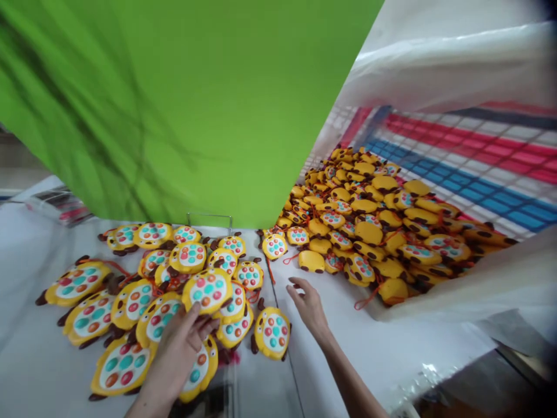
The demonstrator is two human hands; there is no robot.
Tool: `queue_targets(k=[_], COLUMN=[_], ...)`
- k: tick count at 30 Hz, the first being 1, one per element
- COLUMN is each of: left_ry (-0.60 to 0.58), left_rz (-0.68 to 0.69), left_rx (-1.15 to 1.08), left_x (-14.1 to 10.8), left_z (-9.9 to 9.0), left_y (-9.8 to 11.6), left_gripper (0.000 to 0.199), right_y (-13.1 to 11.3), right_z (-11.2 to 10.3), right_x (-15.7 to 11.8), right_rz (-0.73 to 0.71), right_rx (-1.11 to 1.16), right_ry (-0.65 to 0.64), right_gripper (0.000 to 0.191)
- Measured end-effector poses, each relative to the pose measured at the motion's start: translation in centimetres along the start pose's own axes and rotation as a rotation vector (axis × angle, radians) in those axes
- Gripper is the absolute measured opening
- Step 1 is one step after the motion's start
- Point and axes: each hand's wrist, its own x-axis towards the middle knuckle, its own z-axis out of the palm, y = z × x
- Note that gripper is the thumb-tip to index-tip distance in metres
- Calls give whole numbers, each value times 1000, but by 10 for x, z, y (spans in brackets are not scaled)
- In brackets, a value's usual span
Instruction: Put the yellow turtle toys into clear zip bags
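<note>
My left hand (185,339) grips a yellow animal-shaped toy (208,288) between thumb and fingers, its white face with red, orange and teal round bumps turned up. Under and around that hand several like toys (92,314) lie spread and overlapping on the white-covered table, bumps mostly up. My right hand (308,306) is over the table to the right, fingers loosely curved and apart, with nothing seen in them. A single toy (273,334) rests between the two hands. Close beyond my right hand, a plain yellow toy back (311,261) shows at the heap's edge.
A large green panel (217,116) stands upright at the back, with a thin wire frame (209,215) at its foot. To the right, a big heap of toys (369,232) with orange cords spills from a striped woven bag (470,145). Dark blurred strands cross the upper left.
</note>
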Motion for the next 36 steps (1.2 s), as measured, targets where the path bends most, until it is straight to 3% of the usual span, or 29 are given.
queue_targets(k=[4,10,16,21,24,29,32,36], left_ry=[-91,-70,-102,-96,-144,-247,-190,-166], left_rz=[-105,-201,-233,-227,-257,-177,-71,18], left_rx=[-144,-157,-53,16,95,270,330,397], left_x=[8,6,0,-2,-8,-22,-26,-28], left_z=[-10,-23,-23,-17,-6,15,24,23], left_y=[8,-5,-13,-33,-42,-50,-54,-52], left_gripper=[30,36,35,32,33,40,51,54], right_y=[25,45,42,12,-15,-54,-68,-76], right_z=[-11,-27,-41,-36,-20,10,21,23], right_x=[39,69,72,37,-3,-57,-76,-85], right_rz=[-26,-14,51,182,218,329,358,239], right_rx=[-152,-261,-104,189,377,914,1008,963], right_ry=[119,176,179,89,-40,-218,-214,-281], right_gripper=[34,55,36,40,43,37,37,41])
